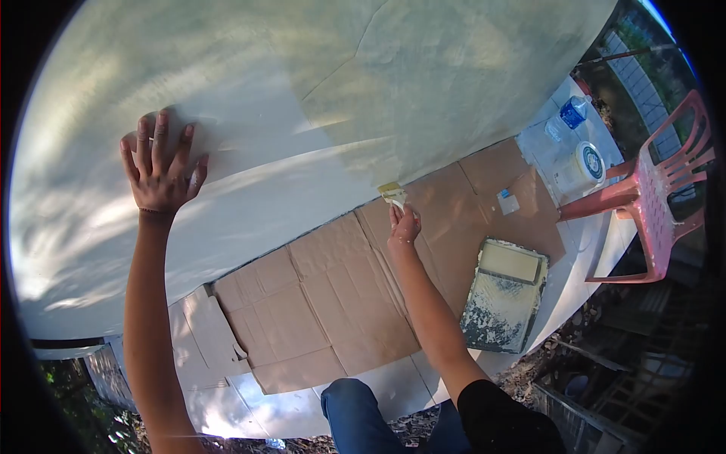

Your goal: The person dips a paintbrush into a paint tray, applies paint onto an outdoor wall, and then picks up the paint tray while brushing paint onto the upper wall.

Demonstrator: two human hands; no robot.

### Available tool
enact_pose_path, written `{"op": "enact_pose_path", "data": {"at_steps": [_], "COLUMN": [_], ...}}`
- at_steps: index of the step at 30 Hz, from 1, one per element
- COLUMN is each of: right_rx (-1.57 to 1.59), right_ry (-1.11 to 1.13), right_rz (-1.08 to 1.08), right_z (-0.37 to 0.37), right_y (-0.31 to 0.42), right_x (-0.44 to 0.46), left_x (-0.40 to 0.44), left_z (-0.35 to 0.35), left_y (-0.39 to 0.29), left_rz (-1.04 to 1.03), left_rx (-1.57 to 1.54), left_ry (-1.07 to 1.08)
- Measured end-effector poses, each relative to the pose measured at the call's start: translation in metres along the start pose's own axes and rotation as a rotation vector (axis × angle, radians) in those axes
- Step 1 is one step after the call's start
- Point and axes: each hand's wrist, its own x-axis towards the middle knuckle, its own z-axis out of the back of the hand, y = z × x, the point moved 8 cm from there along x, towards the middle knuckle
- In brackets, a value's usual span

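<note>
My left hand lies flat against the pale wall with its fingers spread, holding nothing. Low on the wall, close to its bottom edge, my right hand grips a paintbrush whose bristles touch the wall. A lighter painted area of the wall meets a greener, duller area above the brush. Right of my right forearm, a paint tray with cream paint in its well rests partly on the cardboard.
Cardboard sheets cover the tiled floor along the wall. At the right are a pink plastic chair, a white bucket and a plastic bottle. A small packet lies on the cardboard. My knee shows at the bottom.
</note>
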Motion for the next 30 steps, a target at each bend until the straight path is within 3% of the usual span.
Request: {"op": "enact_pose_path", "data": {"at_steps": [5,7,10,14,17,21,24,27,30], "right_rx": [0.122,0.175,0.233,0.095,-0.031,-0.061,-0.134,-0.071,0.036], "right_ry": [0.161,0.345,0.427,0.343,0.124,-0.010,-0.020,0.153,0.228], "right_rz": [0.012,0.047,0.029,0.052,0.034,0.075,0.115,0.048,-0.021], "right_z": [-0.072,-0.070,-0.050,-0.023,0.034,0.072,0.070,0.018,0.028], "right_y": [0.054,0.089,0.102,0.046,-0.004,0.006,-0.003,-0.008,0.018], "right_x": [-0.045,-0.070,-0.070,-0.021,0.022,0.033,0.052,0.049,0.030], "left_x": [0.003,0.003,0.006,0.009,0.010,0.014,0.012,0.011,0.013], "left_z": [0.005,0.004,0.007,0.006,0.005,0.005,0.005,0.002,0.004], "left_y": [-0.005,-0.005,-0.009,-0.012,-0.016,-0.020,-0.019,-0.019,-0.023], "left_rz": [-0.053,-0.061,-0.102,-0.146,-0.185,-0.222,-0.220,-0.228,-0.245], "left_rx": [0.006,0.003,0.037,0.071,0.082,0.139,0.142,0.121,0.132], "left_ry": [-0.042,-0.052,-0.060,-0.074,-0.084,-0.076,-0.074,-0.080,-0.076]}}
